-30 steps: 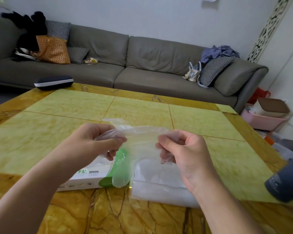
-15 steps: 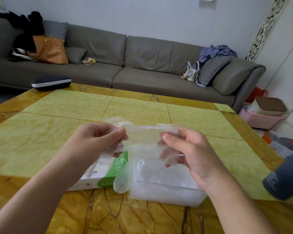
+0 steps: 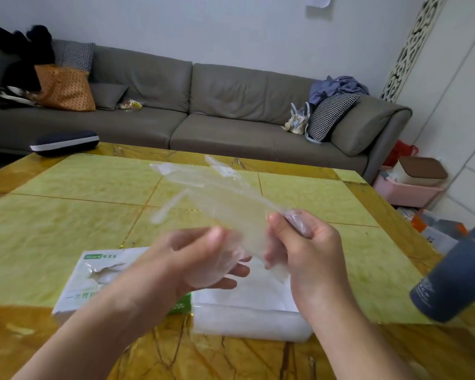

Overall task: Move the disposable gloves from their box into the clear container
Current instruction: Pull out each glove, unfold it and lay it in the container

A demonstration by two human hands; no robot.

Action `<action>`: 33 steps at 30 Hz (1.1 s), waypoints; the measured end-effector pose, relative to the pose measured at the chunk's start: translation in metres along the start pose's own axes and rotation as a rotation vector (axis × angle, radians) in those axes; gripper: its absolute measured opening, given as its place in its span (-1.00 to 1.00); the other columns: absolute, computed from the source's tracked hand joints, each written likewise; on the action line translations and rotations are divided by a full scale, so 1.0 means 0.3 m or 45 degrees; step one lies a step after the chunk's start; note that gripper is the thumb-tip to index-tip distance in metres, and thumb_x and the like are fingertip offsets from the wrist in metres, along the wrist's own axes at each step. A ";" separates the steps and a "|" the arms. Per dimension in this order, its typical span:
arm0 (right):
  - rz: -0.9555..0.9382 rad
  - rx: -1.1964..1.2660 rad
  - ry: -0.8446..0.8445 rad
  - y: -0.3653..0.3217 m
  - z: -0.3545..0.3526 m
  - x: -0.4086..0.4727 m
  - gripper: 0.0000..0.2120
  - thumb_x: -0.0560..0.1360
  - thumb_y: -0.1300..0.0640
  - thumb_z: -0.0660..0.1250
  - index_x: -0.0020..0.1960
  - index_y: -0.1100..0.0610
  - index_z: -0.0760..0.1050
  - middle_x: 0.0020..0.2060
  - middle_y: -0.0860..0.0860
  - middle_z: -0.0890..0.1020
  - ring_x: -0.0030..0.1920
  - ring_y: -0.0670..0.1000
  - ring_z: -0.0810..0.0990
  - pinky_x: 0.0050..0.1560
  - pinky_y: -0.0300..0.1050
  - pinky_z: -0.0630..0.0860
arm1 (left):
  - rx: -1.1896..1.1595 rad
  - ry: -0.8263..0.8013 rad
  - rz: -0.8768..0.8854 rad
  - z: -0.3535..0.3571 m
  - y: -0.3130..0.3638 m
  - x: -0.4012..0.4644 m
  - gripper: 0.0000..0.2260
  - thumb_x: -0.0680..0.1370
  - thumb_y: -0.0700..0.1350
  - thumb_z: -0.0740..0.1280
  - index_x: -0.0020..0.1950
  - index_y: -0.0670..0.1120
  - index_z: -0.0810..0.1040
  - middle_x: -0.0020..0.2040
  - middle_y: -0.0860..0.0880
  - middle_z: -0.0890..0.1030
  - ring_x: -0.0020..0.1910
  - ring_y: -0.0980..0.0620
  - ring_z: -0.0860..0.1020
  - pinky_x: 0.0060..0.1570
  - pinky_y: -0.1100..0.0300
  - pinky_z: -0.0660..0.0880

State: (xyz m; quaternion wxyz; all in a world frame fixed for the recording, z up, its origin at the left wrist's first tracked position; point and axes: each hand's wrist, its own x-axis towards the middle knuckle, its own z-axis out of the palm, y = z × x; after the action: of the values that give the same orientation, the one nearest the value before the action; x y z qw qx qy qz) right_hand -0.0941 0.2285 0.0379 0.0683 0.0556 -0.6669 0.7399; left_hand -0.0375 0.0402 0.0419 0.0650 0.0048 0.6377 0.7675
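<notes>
A clear disposable glove (image 3: 220,204) is stretched out in the air above the table, its fingers pointing away to the left. My right hand (image 3: 307,250) pinches its cuff end between thumb and fingers. Blurred by motion, my left hand (image 3: 200,256) is just below the glove with its fingers extended, touching the glove's lower edge. Under my left wrist lies the white and green glove box (image 3: 99,281), torn open on top. The clear container (image 3: 247,322) stands right of the box below both hands, with clear gloves inside.
A dark blue tumbler (image 3: 450,278) leans in at the table's right edge. A dark glasses case (image 3: 63,142) lies at the far left corner of the yellow marble table (image 3: 66,215). A grey sofa (image 3: 231,105) runs behind it.
The glove swung up from hanging between both hands and now spreads out to the far left. My left hand let go of its pinch and moved right. The view shifted, showing more of the box.
</notes>
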 end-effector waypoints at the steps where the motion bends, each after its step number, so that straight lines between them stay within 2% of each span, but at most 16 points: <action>1: 0.002 -0.008 -0.016 -0.001 0.002 -0.005 -0.80 0.60 0.19 0.46 -0.17 0.26 0.60 -0.41 0.14 0.62 -0.48 0.10 0.55 -0.39 -0.04 0.52 | 0.094 0.080 0.070 0.016 -0.004 0.000 -0.67 0.46 0.09 0.55 0.07 -0.13 0.74 -0.01 -0.19 0.74 -0.02 -0.15 0.73 0.04 -0.09 0.67; 3: 0.017 0.008 -0.045 -0.009 0.002 -0.011 -0.83 0.60 0.22 0.44 -0.14 0.26 0.63 -0.36 0.17 0.65 -0.47 0.12 0.58 -0.43 -0.04 0.52 | 0.087 0.213 0.144 0.024 -0.019 -0.002 -0.87 0.53 -0.15 0.49 0.00 -0.20 0.72 -0.14 -0.19 0.72 -0.17 -0.14 0.69 -0.18 0.11 0.64; 6: 0.068 0.055 0.009 -0.022 -0.012 -0.001 -0.79 0.62 0.21 0.41 -0.15 0.30 0.65 -0.39 0.17 0.62 -0.46 0.11 0.57 -0.44 -0.06 0.52 | 0.039 0.214 0.074 0.008 -0.010 -0.013 -0.91 0.55 -0.26 0.44 -0.04 -0.29 0.70 -0.26 -0.23 0.62 -0.29 -0.13 0.59 -0.28 0.15 0.59; 9: 0.140 0.104 0.094 -0.020 -0.034 0.018 -0.76 0.63 0.19 0.41 -0.18 0.26 0.66 -0.39 0.17 0.62 -0.42 0.14 0.58 -0.37 -0.03 0.51 | 0.191 0.132 0.005 -0.025 0.010 -0.023 -0.92 0.56 -0.29 0.43 -0.01 -0.27 0.71 -0.25 -0.23 0.65 -0.30 -0.12 0.59 -0.24 0.14 0.60; 12: 0.206 0.047 -0.037 -0.016 -0.035 0.018 -0.79 0.65 0.19 0.37 -0.09 0.29 0.65 -0.33 0.19 0.64 -0.37 0.17 0.63 -0.38 0.00 0.54 | 0.279 0.053 0.017 -0.033 0.027 -0.042 -0.87 0.57 -0.25 0.43 0.08 -0.13 0.72 -0.12 -0.20 0.73 -0.18 -0.17 0.68 -0.15 0.07 0.64; 14: 0.223 -0.022 -0.121 -0.013 -0.029 0.014 -0.83 0.65 0.23 0.36 -0.05 0.33 0.61 -0.32 0.19 0.63 -0.39 0.15 0.62 -0.43 -0.03 0.55 | 0.281 0.084 0.024 -0.020 0.026 -0.042 -0.87 0.58 -0.17 0.43 0.09 -0.09 0.72 -0.07 -0.20 0.73 -0.12 -0.19 0.71 -0.14 0.05 0.65; 18: 0.171 -0.260 -0.043 -0.004 -0.069 0.055 -0.79 0.65 0.25 0.36 -0.14 0.29 0.58 -0.43 0.07 0.56 -0.53 0.02 0.48 -0.54 -0.14 0.41 | 0.192 0.303 -0.004 -0.021 0.010 -0.023 -0.84 0.61 -0.27 0.37 -0.03 -0.14 0.75 -0.22 -0.20 0.67 -0.34 -0.08 0.59 -0.37 0.12 0.56; 21: 0.225 -0.390 -0.022 0.001 -0.123 0.090 -0.81 0.65 0.25 0.35 -0.13 0.28 0.57 -0.45 0.04 0.51 -0.56 -0.02 0.38 -0.53 -0.19 0.32 | 0.161 0.462 0.007 -0.045 0.015 -0.015 -0.91 0.61 -0.26 0.38 0.01 -0.23 0.68 -0.24 -0.20 0.62 -0.36 -0.08 0.53 -0.39 0.05 0.46; 23: 0.269 -0.549 -0.102 0.008 -0.140 0.090 -0.81 0.64 0.24 0.36 -0.14 0.26 0.58 -0.50 0.04 0.49 -0.57 -0.01 0.36 -0.53 -0.22 0.30 | 0.295 0.757 0.217 -0.054 0.022 -0.023 -0.95 0.60 -0.21 0.38 0.02 -0.18 0.61 -0.24 -0.14 0.59 -0.31 -0.05 0.52 -0.32 0.08 0.44; 25: 0.306 -0.687 -0.186 0.014 -0.137 0.079 -0.80 0.63 0.25 0.35 -0.17 0.25 0.58 -0.55 -0.02 0.49 -0.61 -0.02 0.37 -0.54 -0.22 0.29 | 0.607 0.983 0.557 -0.037 0.036 -0.040 -0.92 0.57 -0.17 0.39 0.03 -0.04 0.54 -0.16 -0.06 0.57 -0.22 0.00 0.51 -0.23 0.14 0.45; 26: 0.320 -0.752 -0.217 0.017 -0.134 0.075 -0.78 0.63 0.25 0.34 -0.19 0.24 0.57 -0.54 -0.04 0.51 -0.62 -0.04 0.39 -0.55 -0.23 0.30 | 0.788 0.958 0.707 -0.016 0.047 -0.046 -0.89 0.56 -0.16 0.39 0.04 0.01 0.53 -0.13 0.01 0.57 -0.18 0.05 0.53 -0.19 0.17 0.47; 27: 0.323 -0.822 -0.241 0.019 -0.128 0.071 -0.77 0.63 0.24 0.32 -0.20 0.24 0.56 -0.52 -0.05 0.55 -0.63 -0.05 0.41 -0.55 -0.23 0.31 | 0.942 0.840 0.792 0.005 0.051 -0.039 -0.87 0.55 -0.15 0.38 0.05 0.06 0.54 -0.11 0.08 0.58 -0.13 0.13 0.55 -0.16 0.22 0.48; 28: 0.318 -0.886 -0.255 0.024 -0.125 0.069 -0.77 0.63 0.23 0.32 -0.19 0.27 0.54 -0.46 -0.02 0.60 -0.62 -0.05 0.43 -0.55 -0.22 0.32 | 1.079 0.669 0.783 0.030 0.047 -0.021 -0.86 0.55 -0.13 0.36 0.06 0.09 0.57 -0.09 0.15 0.60 -0.08 0.16 0.57 -0.13 0.29 0.50; 30: 0.293 -0.993 -0.268 0.031 -0.114 0.065 -0.79 0.63 0.19 0.33 -0.11 0.31 0.55 -0.34 0.05 0.68 -0.61 -0.07 0.49 -0.55 -0.20 0.35 | 1.357 0.321 0.520 0.072 0.017 0.038 -0.82 0.61 -0.12 0.30 0.09 0.14 0.61 -0.04 0.22 0.61 -0.04 0.22 0.58 -0.07 0.32 0.54; 33: 0.257 -1.162 -0.301 0.036 -0.106 0.056 -0.78 0.64 0.16 0.33 -0.09 0.30 0.54 -0.25 0.11 0.70 -0.60 -0.11 0.54 -0.58 -0.21 0.35 | 1.569 0.042 0.056 0.102 -0.069 0.137 -0.73 0.64 -0.13 0.18 0.10 0.14 0.63 -0.01 0.16 0.66 -0.11 0.17 0.62 -0.05 0.16 0.62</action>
State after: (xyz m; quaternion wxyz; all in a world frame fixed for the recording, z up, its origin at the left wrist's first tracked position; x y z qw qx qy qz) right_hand -0.1122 0.2596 0.0270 -0.0629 0.0385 -0.9288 0.3633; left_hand -0.0737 0.0782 0.0243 0.0247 0.0427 0.9646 0.2590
